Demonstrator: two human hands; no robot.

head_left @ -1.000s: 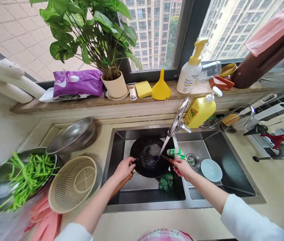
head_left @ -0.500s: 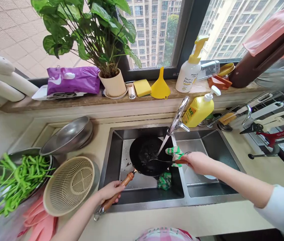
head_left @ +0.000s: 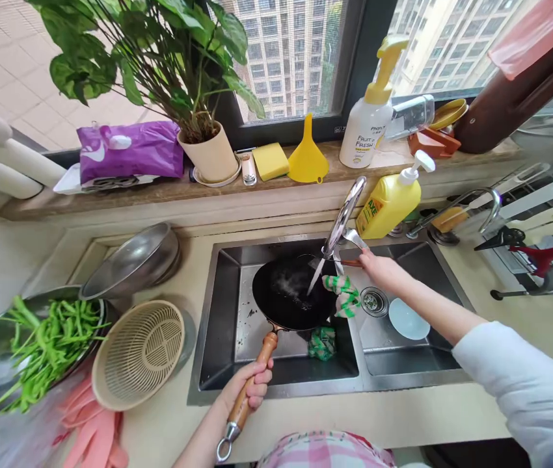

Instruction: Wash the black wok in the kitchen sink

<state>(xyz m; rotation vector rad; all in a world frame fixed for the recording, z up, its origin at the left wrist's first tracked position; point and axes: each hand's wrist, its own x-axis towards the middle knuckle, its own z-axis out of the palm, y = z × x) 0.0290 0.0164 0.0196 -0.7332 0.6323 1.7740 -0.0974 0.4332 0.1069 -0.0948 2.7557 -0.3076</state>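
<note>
A black wok (head_left: 283, 296) sits tilted in the left basin of the steel sink (head_left: 218, 273). My left hand (head_left: 252, 385) grips its wooden handle (head_left: 264, 351) at the near sink edge. Water runs from the faucet (head_left: 343, 213) into the wok. My right hand (head_left: 378, 270) is just below the faucet lever, closed on the thin brown handle of a utensil (head_left: 349, 263); the utensil's head is hidden behind the water and faucet. A green-and-white cloth (head_left: 343, 292) lies on the sink divider, and another green cloth (head_left: 323, 343) lies under the wok.
A white bowl (head_left: 408, 318) lies in the right basin. On the left counter are a beige colander (head_left: 140, 354), a steel bowl (head_left: 133, 260), a basin of green stalks (head_left: 47, 338) and pink gloves (head_left: 91, 429). A yellow soap bottle (head_left: 388, 205) stands behind the sink. A utensil rack (head_left: 544, 253) stands to the right.
My left hand slid from the wok's rim down the handle to its end and lifted the wok's near side. My right hand carried the utensil out of the wok, up toward the faucet lever.
</note>
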